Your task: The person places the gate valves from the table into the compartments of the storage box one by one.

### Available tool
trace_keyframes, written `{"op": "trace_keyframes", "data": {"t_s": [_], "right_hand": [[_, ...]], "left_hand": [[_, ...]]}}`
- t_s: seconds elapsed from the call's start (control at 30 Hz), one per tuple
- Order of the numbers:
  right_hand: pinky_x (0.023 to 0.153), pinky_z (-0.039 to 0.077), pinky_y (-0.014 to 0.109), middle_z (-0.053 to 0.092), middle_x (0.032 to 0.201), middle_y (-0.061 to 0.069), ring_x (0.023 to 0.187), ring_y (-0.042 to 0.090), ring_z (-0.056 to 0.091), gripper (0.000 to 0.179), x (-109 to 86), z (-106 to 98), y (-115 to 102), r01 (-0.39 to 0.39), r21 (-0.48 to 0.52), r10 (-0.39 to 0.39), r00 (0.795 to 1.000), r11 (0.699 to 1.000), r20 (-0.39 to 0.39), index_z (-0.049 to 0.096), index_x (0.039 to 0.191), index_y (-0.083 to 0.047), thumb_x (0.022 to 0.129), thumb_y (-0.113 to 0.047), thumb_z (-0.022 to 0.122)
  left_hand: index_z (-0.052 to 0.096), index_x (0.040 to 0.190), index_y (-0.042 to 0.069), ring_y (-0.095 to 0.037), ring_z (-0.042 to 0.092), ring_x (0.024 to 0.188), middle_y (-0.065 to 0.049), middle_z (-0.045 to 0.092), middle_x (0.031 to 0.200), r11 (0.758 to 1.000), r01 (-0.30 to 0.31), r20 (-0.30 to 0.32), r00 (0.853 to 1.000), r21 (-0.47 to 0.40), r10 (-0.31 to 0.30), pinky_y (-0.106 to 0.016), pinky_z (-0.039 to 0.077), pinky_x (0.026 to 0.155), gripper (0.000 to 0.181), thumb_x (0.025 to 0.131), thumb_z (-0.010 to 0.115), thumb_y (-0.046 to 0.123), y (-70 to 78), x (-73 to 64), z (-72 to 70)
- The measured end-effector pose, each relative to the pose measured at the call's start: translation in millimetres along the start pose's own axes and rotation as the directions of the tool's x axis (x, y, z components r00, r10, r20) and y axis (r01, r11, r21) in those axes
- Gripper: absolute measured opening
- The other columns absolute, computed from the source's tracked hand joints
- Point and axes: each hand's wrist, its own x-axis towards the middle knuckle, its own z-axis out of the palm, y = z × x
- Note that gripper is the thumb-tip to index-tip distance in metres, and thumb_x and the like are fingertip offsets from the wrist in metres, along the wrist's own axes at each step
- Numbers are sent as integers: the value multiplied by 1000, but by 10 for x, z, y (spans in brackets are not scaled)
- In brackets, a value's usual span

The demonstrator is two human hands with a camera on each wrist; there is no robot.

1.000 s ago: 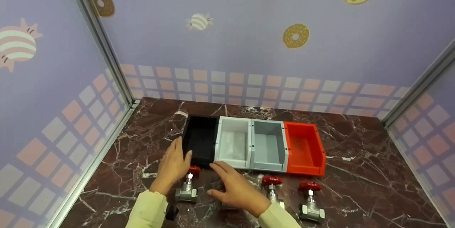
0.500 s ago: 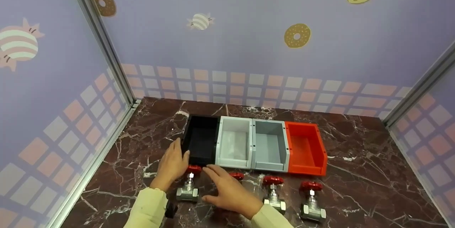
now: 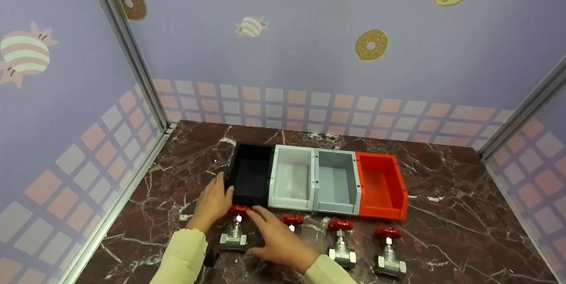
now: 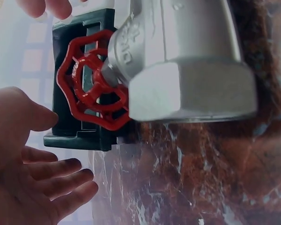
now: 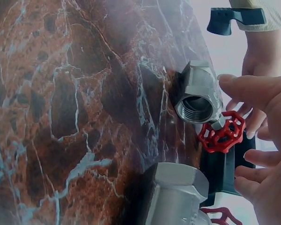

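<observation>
My left hand (image 3: 212, 202) lies by the left side of the black bin (image 3: 251, 178), fingers extended; contact is hard to tell. In the left wrist view, its palm and fingers (image 4: 68, 185) stay apart from the red handwheel (image 4: 100, 86). My right hand (image 3: 281, 240) hovers just right of the leftmost gate valve (image 3: 233, 240), fingers loosely bent, thumb apart, holding nothing. The right wrist view has this hand (image 5: 267, 136) near that valve's steel body (image 5: 199, 89). A second valve (image 3: 292, 220) is mostly hidden beneath the right hand.
Right of the black bin adjoin a white bin (image 3: 292, 180), a grey bin (image 3: 336, 182) and a red bin (image 3: 380, 186). Two more valves (image 3: 341, 248) (image 3: 389, 255) stand before them on the dark marbled tabletop (image 3: 460, 213). Patterned walls (image 3: 309, 63) enclose the table.
My right hand has shifted left toward the leftmost valve, uncovering the second valve's red handwheel. The left hand has barely moved beside the black bin. Bins and valves keep their places.
</observation>
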Motion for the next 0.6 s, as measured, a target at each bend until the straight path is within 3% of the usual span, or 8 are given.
{"op": "trace_keyframes", "data": {"t_s": [0.6], "right_hand": [[105, 44, 37, 24, 158, 14, 143, 29, 35, 94, 133, 140, -43, 33, -112, -31, 999, 993, 20, 29, 152, -14, 76, -32, 81]], "left_hand": [[34, 144, -6, -49, 50, 122, -31, 48, 138, 1000, 15, 6, 1000, 19, -15, -58, 41, 99, 56, 100, 49, 25, -71, 107, 39]]}}
